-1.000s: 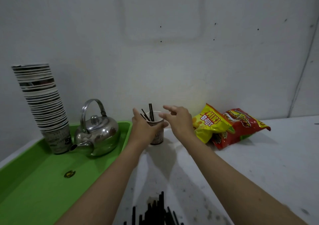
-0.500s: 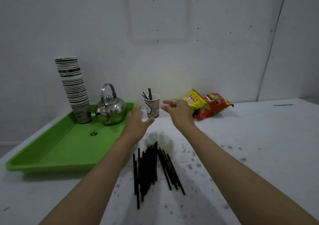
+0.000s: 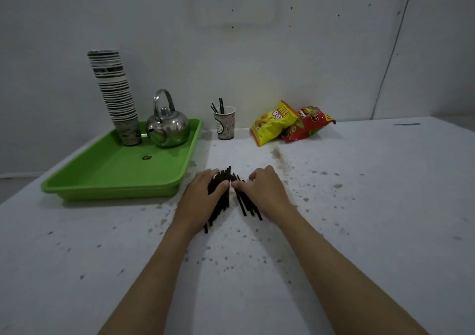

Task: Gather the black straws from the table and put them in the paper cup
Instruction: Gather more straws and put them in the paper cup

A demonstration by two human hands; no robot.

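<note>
A pile of black straws (image 3: 224, 196) lies on the white table (image 3: 359, 206), just right of the green tray. My left hand (image 3: 199, 201) covers the pile's left side, fingers and thumb curled around a bundle. On the pile's right side my right hand (image 3: 266, 190) presses its curled fingers onto the straws, and the two thumbs nearly touch. Parts of the pile are hidden under both palms. The paper cup (image 3: 225, 126) stands upright by the wall beyond the pile, with a few black straws (image 3: 219, 106) sticking out of it.
A green tray (image 3: 102, 177) at the left holds a tall stack of paper cups (image 3: 113, 90) and a steel kettle (image 3: 168, 126). A yellow snack bag (image 3: 272, 122) and a red one (image 3: 309, 123) lie by the wall, right of the cup.
Both hands have drawn back from the paper cup and come down onto the straw pile. The camera has tilted down and back, so more of the table shows.
</note>
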